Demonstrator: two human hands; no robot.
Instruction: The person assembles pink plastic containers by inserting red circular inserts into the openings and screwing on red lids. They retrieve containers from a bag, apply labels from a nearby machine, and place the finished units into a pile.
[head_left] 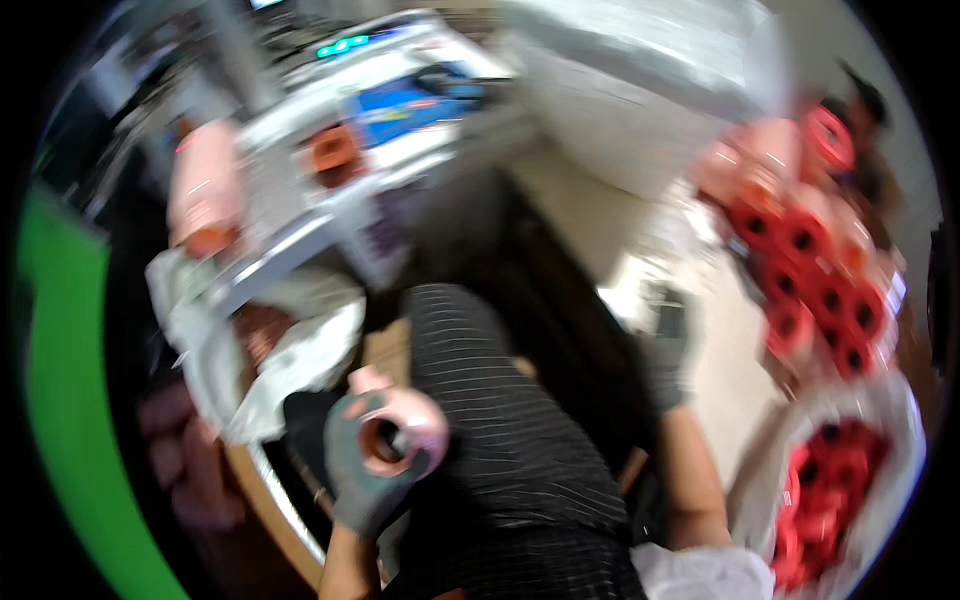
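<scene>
My left hand [362,480], in a grey glove, is wrapped round a glossy pink hollow part [425,428] above my lap. Its round dark opening faces up, and a short pink stub sticks out at its far side. My right hand [668,350], also gloved, is stretched forward over the near edge of a pale table [735,380] on the right. Motion smears its fingers, so whether anything is in them cannot be made out.
Pink-red hollow parts [800,240] lie stacked at the table's far right. A lined bag [905,450] nearby contains red pieces [830,500]. On the left are a white bag [325,350], a large pink cylinder [207,190] and a white machine [290,240]. A large plastic-wrapped bundle [620,120] stands ahead.
</scene>
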